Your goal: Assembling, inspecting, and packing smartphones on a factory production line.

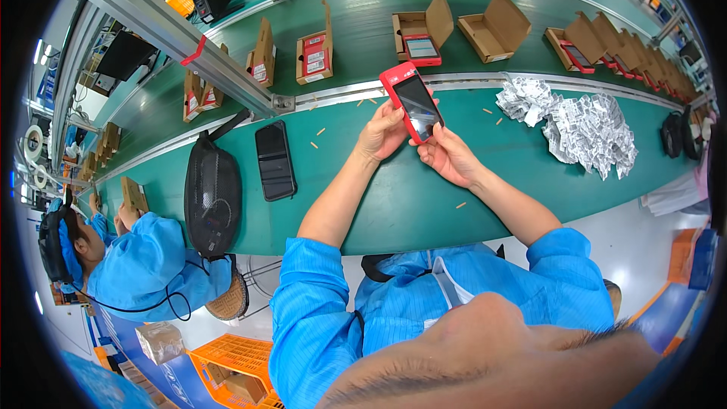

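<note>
Both my hands hold a red handheld terminal [415,100] with a dark, glossy screen, tilted above the green bench. My left hand [383,130] grips its left edge, fingers wrapped behind it. At the lower right corner, my right hand [448,154] is closed on it, thumb near the screen's bottom. Just beyond, an open cardboard box [413,26] stands on the conveyor belt with another red terminal [422,47] leaning at its front. A second open box [485,36] is to the right of that one.
A heap of printed paper slips [587,132] lies on the right of the bench. To the left are a black phone case [275,160] and a black mesh bag [212,197]. A metal post [182,30] crosses the upper left. A co-worker [151,261] sits at far left, handling a small box.
</note>
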`<state>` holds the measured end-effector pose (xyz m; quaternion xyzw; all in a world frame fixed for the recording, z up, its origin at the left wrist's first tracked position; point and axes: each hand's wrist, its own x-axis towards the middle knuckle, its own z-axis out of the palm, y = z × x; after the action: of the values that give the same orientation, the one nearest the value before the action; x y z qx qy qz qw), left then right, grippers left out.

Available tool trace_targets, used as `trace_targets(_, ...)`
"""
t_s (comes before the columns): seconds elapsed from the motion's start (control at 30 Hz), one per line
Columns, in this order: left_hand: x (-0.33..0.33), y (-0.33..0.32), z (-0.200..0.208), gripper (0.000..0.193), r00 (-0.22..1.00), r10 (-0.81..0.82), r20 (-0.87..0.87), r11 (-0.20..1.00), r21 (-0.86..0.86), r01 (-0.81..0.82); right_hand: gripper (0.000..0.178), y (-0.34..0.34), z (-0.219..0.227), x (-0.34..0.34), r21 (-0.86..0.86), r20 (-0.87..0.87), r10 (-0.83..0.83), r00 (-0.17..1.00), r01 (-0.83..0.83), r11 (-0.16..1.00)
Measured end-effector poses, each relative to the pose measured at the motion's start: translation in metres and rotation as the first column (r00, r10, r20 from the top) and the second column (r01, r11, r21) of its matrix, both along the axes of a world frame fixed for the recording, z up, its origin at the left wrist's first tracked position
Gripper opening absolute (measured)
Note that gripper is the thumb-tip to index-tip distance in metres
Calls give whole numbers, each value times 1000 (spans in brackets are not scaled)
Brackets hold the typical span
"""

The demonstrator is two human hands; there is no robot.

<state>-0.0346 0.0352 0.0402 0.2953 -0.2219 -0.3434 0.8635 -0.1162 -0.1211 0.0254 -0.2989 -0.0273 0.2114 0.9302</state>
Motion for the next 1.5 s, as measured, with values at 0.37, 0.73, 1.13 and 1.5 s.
trace_targets(0.37, -4, -4, 6, 60, 999, 10, -46, 999, -47, -12, 33, 0, 0, -1, 5, -38, -35, 999, 35, 999)
trace_targets(0.73, -3, -7, -5, 82, 999, 2, -47, 992, 130, 4, 26, -106, 82, 28, -583, 306, -382, 872, 488, 649)
trace_targets(1.13, 8, -1, -23, 43, 880, 441, 177, 796, 377, -474, 42, -218, 78, 125, -917, 104, -312, 944, -30, -397)
trace_targets(1.5, 49, 34, -28, 32, 133, 827, 547, 29, 195, -980, 76, 76, 40, 176, -872, 477, 131, 869, 487, -58)
